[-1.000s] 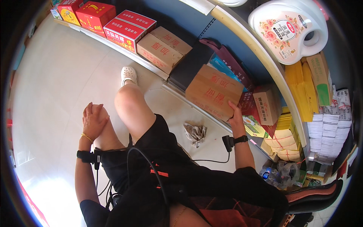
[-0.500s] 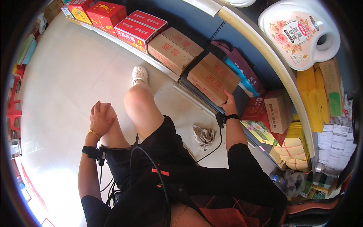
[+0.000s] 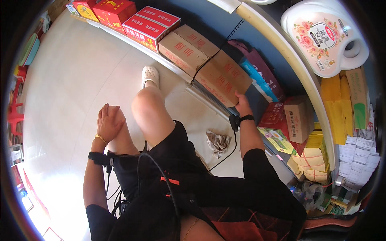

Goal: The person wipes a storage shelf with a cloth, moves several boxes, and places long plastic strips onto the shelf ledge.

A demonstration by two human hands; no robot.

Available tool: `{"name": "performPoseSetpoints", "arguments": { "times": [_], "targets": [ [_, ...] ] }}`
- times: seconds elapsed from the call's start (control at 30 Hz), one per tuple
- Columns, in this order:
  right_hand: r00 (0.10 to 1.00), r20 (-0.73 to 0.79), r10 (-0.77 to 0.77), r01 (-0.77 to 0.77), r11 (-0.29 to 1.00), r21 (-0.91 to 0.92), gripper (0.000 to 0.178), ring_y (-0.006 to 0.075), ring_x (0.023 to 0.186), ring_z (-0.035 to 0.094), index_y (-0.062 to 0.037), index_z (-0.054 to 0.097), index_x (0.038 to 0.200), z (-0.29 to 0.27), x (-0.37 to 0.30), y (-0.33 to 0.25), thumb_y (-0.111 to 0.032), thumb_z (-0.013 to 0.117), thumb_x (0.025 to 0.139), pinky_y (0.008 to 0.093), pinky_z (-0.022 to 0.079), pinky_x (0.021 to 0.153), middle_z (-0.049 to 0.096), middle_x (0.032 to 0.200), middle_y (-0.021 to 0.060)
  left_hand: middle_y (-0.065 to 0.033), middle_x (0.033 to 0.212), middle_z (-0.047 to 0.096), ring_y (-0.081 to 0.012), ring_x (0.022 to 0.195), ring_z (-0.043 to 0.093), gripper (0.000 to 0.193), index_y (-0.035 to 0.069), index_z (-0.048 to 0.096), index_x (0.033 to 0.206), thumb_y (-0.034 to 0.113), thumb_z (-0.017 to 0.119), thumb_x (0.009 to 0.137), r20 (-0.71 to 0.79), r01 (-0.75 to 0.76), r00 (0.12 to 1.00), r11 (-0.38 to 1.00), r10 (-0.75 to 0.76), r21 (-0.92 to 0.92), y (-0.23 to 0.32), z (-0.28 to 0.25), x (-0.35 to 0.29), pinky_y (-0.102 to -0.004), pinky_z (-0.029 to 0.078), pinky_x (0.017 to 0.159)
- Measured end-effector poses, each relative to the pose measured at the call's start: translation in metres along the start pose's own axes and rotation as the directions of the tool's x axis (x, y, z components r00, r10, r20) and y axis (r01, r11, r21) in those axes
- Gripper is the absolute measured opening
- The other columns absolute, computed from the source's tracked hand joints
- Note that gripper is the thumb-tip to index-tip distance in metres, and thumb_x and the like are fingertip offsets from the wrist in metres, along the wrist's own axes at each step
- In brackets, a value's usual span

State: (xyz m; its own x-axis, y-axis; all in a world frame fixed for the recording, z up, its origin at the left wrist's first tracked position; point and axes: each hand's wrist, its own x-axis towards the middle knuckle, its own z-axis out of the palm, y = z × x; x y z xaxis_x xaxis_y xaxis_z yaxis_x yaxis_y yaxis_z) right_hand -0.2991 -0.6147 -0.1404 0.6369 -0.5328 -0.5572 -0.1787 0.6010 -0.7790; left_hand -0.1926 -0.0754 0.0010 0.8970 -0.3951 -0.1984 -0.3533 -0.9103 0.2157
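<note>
A brown cardboard box (image 3: 223, 78) with red print sits on the low shelf, its left end against a similar carton (image 3: 189, 47). My right hand (image 3: 243, 105) grips the box at its near right corner, the fingers partly hidden along its end. My left hand (image 3: 109, 123) lies on my left knee with its fingers spread and nothing in it. Behind the box stand a purple bag (image 3: 263, 70) and a blue-and-white package (image 3: 257, 78).
Red boxes (image 3: 152, 27) continue along the shelf to the left. On the right are a smaller carton (image 3: 297, 116), yellow paper bundles (image 3: 311, 160) and a large white detergent jug (image 3: 321, 40) on the upper shelf. A crumpled cloth (image 3: 218, 142) lies on the floor.
The cardboard box has slid left along the shelf with my right hand on it, closing the gap to the neighbouring carton. My left hand has stayed on the knee.
</note>
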Motion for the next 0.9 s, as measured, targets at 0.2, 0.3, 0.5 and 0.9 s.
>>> {"name": "performPoseSetpoints", "arguments": {
  "times": [0.2, 0.3, 0.5, 0.9],
  "targets": [
    [0.996, -0.092, -0.001, 0.001, 1.000, 0.001, 0.049, 0.0258, 0.112, 0.041, -0.0004, 0.037, 0.123, 0.005, 0.009, 0.001, -0.015, 0.058, 0.082, 0.0391, 0.034, 0.091, 0.043, 0.123, 0.0106, -0.0204, 0.130, 0.027, -0.0400, 0.118, 0.028, 0.052, 0.018, 0.044, 0.119, 0.028, 0.062, 0.071, -0.006, -0.003, 1.000, 1.000, 0.003, 0.015, -0.002, 0.001, -0.002, -0.0459, 0.030, 0.096],
    [0.999, -0.035, 0.035, -0.035, 0.999, -0.006, 0.047, 0.0249, 0.111, 0.042, -0.0015, 0.038, 0.122, -0.009, 0.020, -0.001, -0.014, 0.058, 0.082, 0.0390, 0.034, 0.090, 0.044, 0.122, 0.0096, -0.0204, 0.130, 0.026, -0.0399, 0.118, 0.027, 0.051, 0.017, 0.044, 0.119, 0.027, 0.061, 0.071, 0.001, -0.022, 1.000, 0.999, 0.022, 0.027, 0.001, 0.002, 0.002, -0.0458, 0.030, 0.096],
    [0.997, 0.063, -0.037, 0.037, 0.999, -0.004, 0.042, 0.0234, 0.106, 0.046, 0.0000, 0.044, 0.116, -0.009, 0.022, -0.001, -0.012, 0.060, 0.080, 0.0372, 0.035, 0.089, 0.050, 0.114, 0.0087, -0.0200, 0.130, 0.026, -0.0391, 0.119, 0.026, 0.051, 0.018, 0.045, 0.119, 0.026, 0.062, 0.071, 0.024, 0.003, 1.000, 0.999, -0.004, 0.045, 0.001, 0.004, 0.001, -0.0450, 0.030, 0.096],
    [0.999, 0.024, -0.028, 0.030, 0.996, -0.086, 0.049, 0.0224, 0.106, 0.046, -0.0013, 0.042, 0.118, 0.003, 0.016, -0.008, -0.017, 0.064, 0.077, 0.0369, 0.039, 0.085, 0.049, 0.115, 0.0080, -0.0194, 0.128, 0.029, -0.0383, 0.117, 0.028, 0.052, 0.016, 0.045, 0.119, 0.023, 0.061, 0.070, -0.010, -0.012, 1.000, 1.000, 0.013, 0.029, 0.000, 0.003, 0.002, -0.0441, 0.029, 0.097]
  ]
}}
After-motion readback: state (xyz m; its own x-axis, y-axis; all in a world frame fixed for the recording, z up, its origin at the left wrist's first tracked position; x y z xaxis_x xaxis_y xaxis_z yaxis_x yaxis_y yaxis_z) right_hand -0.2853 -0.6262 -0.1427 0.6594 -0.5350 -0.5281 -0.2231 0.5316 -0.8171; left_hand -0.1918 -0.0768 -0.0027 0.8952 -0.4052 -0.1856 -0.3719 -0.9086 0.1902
